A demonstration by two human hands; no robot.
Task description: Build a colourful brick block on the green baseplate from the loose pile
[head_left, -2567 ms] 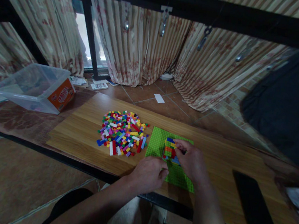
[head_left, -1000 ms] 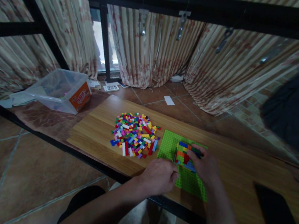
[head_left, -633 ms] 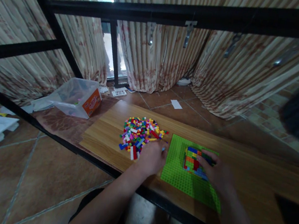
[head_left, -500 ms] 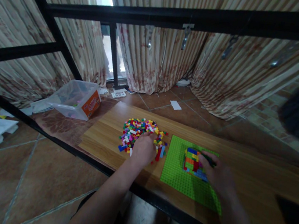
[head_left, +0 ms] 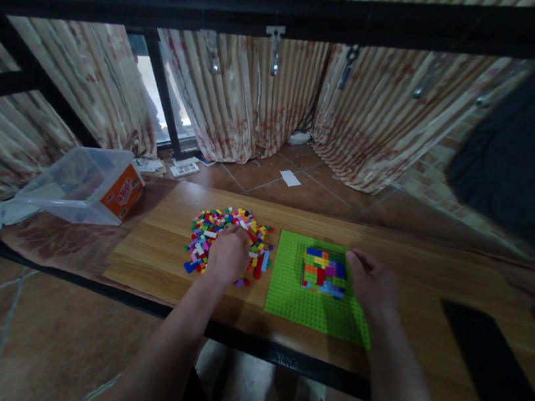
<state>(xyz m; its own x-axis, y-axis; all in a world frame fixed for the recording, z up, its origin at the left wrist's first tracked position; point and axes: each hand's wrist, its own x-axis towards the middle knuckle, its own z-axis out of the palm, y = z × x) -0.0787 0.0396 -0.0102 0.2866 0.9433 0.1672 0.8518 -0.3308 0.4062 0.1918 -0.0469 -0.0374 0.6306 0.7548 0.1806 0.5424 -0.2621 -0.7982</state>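
My left hand (head_left: pixel 229 253) reaches down into a pile of small coloured toy bricks (head_left: pixel 202 243). Its fingers are bent together among the bricks, and whatever is between them is hidden. On a green studded baseplate (head_left: pixel 285 289) sits a low rectangular block of multicoloured bricks (head_left: pixel 324 271), blue and yellow at the back with red, orange and purple further forward. My right hand (head_left: pixel 374 283) is just right of that block, over the baseplate's right side. Its fingers are curled toward the thumb, with a dark gap whose contents I cannot make out.
The wooden tabletop (head_left: pixel 152 244) has a black frame edge along my side. A clear plastic bin (head_left: pixel 74 190) with an orange label stands left of it. A dark flat object (head_left: pixel 488 364) lies at the right. A black metal bar (head_left: pixel 312 24) with hooks crosses before the curtains.
My view has swung right, bringing the dark flat object fully into sight. My right hand has drawn back from the brick block, uncovering its right side. My left hand stays at the pile.
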